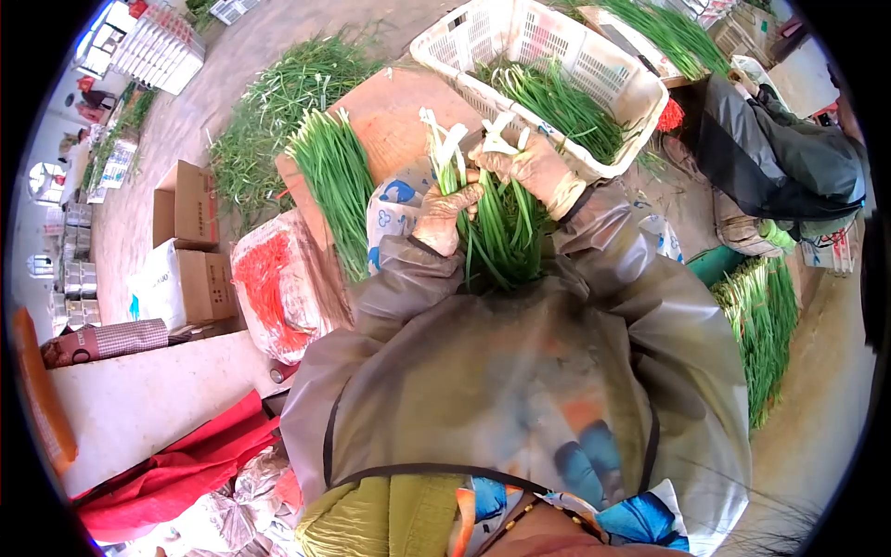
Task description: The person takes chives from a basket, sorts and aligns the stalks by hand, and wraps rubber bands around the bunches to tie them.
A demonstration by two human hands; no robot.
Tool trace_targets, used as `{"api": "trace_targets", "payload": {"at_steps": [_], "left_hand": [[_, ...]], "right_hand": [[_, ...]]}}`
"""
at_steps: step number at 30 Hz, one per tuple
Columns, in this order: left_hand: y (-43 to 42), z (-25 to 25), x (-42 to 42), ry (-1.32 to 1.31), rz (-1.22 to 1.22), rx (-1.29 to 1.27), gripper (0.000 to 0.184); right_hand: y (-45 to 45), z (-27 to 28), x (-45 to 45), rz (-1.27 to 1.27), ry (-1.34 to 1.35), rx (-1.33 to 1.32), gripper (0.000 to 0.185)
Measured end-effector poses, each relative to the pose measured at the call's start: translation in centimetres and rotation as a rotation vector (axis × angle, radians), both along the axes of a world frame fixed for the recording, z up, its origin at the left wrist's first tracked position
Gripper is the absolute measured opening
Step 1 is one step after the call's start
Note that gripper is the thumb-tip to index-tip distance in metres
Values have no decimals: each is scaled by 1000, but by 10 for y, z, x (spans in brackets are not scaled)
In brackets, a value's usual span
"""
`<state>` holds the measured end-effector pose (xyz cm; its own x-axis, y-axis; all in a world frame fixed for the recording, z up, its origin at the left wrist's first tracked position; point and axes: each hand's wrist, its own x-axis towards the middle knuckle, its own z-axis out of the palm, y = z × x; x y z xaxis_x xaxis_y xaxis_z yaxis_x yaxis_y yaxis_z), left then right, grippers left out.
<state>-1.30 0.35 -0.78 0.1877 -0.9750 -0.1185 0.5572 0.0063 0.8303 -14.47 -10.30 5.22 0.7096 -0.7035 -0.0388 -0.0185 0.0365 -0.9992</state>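
My gloved left hand (445, 215) is closed around a bunch of garlic chives (506, 232), with several white stem ends sticking up above the fingers. Just right of it, my gloved right hand (536, 173) grips more of the chives by their white ends; the fingertips are partly hidden. Green leaves hang down from both hands over my lap. On the brown board (399, 107) to the left lies a neat pile of chives (334, 176), white ends pointing away from me.
A white plastic crate (631, 148) with loose greens stands ahead. Left are a heap of greens (278, 111), red ties (269, 283) on a sack and cardboard boxes (190, 209). More bundled chives (766, 325) lie right, near another person in dark clothing (780, 158).
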Motion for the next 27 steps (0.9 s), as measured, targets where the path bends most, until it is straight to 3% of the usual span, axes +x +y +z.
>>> {"api": "trace_targets", "payload": {"at_steps": [3, 5, 6, 8, 11, 14, 15, 16, 18, 20, 22, 23, 27], "left_hand": [[-2, 8, -4, -21, 17, 8, 23], [-1, 6, -1, 43, 21, 44, 33], [2, 5, 1, 42, 25, 45, 33], [2, 5, 5, 37, 82, 88, 28], [0, 4, 6, 3, 113, 88, 33], [-8, -6, 3, -25, 124, 58, 37], [-12, -15, 3, -111, 93, 33, 35], [-14, -12, -2, -196, 63, 8, 33], [-15, -10, -20, -200, 163, -149, 31], [-4, -6, -17, -143, -11, -136, 32], [-1, 0, -7, 176, -88, -27, 31], [5, 6, -9, -78, -35, -53, 29], [7, -4, -13, 148, 12, -47, 30]], "right_hand": [[-19, -7, 0, -82, 25, -348, 36], [-51, -26, -9, -246, 10, -313, 33], [-52, -2, -20, -332, 325, -523, 33], [-55, 14, -35, -67, 104, -128, 22], [-23, 36, -33, 67, -31, -136, 21], [-21, 5, -18, -10, -12, 78, 21], [-4, 19, -7, -50, 59, 42, 26], [5, 8, 0, -6, -49, 104, 29], [9, -4, 10, 31, 79, 6, 28], [3, -10, 11, 7, 126, -338, 33], [-10, -13, 1, 47, 154, -136, 26], [-13, -22, -4, 69, -29, -49, 20], [-11, -26, -8, 22, 7, -51, 17]]}}
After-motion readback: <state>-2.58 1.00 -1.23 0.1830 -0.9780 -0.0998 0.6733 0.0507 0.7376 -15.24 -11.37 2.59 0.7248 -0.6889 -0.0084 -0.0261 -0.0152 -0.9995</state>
